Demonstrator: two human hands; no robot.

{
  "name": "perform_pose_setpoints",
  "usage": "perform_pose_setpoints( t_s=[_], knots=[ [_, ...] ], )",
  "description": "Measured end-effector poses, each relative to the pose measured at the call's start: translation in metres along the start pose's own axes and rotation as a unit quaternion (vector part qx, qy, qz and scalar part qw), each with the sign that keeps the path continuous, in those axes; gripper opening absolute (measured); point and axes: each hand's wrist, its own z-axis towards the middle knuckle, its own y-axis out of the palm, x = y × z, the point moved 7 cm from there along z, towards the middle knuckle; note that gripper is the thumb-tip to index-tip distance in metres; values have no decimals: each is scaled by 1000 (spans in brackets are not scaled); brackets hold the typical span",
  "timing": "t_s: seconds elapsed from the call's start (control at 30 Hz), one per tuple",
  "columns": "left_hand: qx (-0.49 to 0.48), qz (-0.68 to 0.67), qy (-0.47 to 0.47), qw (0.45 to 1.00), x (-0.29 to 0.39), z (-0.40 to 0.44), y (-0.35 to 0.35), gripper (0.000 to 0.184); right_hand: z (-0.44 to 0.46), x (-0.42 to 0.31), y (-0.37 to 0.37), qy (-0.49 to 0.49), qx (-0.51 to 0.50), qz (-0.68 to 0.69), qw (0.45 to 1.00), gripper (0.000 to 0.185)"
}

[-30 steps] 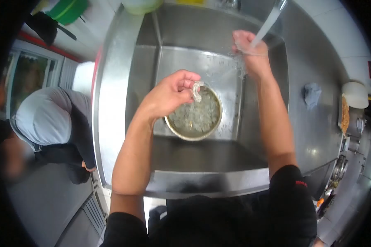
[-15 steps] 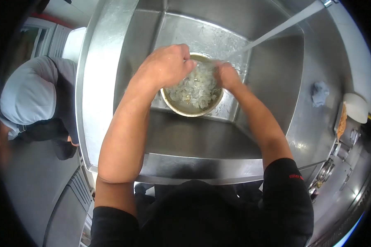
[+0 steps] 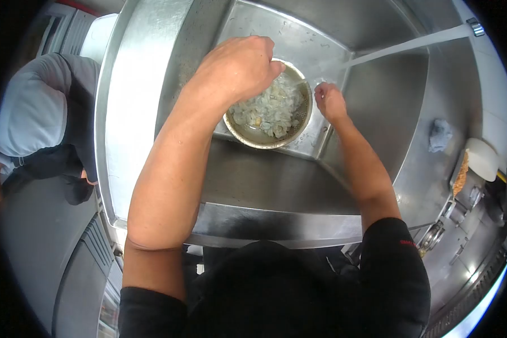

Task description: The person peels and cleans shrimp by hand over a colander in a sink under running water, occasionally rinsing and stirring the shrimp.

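A round metal bowl point(image 3: 267, 144) sits in the steel sink point(image 3: 253, 180), filled with pale, translucent pieces point(image 3: 273, 110) in liquid. Over the bowl's upper left rim is my left hand point(image 3: 239, 65), fingers closed and pointing down; what they hold, if anything, is hidden. My right hand point(image 3: 331, 102) is just right of the bowl, its fingers curled together around something too small to make out. A stream of water point(image 3: 400, 47) runs from the tap point(image 3: 475, 27) at the upper right toward the space between my hands.
A person in a light top point(image 3: 34, 107) bends over a grey surface point(image 3: 39, 242) at the left. On the steel counter right of the sink lies a blue cloth point(image 3: 440, 135). A white container point(image 3: 482, 160) and a tray of orange-brown food point(image 3: 461, 173) are at the far right.
My right hand came from the tap stream down to the bowl, then moved slightly right of it. The curled piece earlier in my left hand is no longer visible. The view has shifted.
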Motion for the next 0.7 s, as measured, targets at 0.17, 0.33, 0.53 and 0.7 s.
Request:
perform_pose_setpoints(
  t_s=[0.17,0.33,0.53,0.7],
  knots=[
    [-5,10,-14,1000,3,-2,2,37,-24,-28,21,-88,-89,-95,988,19],
    [-14,10,-10,1000,4,-2,2,37,-25,-53,56,-146,-155,-228,950,32],
    [-30,9,-24,999,3,-2,1,37,-5,-61,68,-130,-159,-190,960,27],
    [-35,-11,14,999,1,3,6,35,-20,-102,-13,-78,-75,184,977,22]
  ],
)
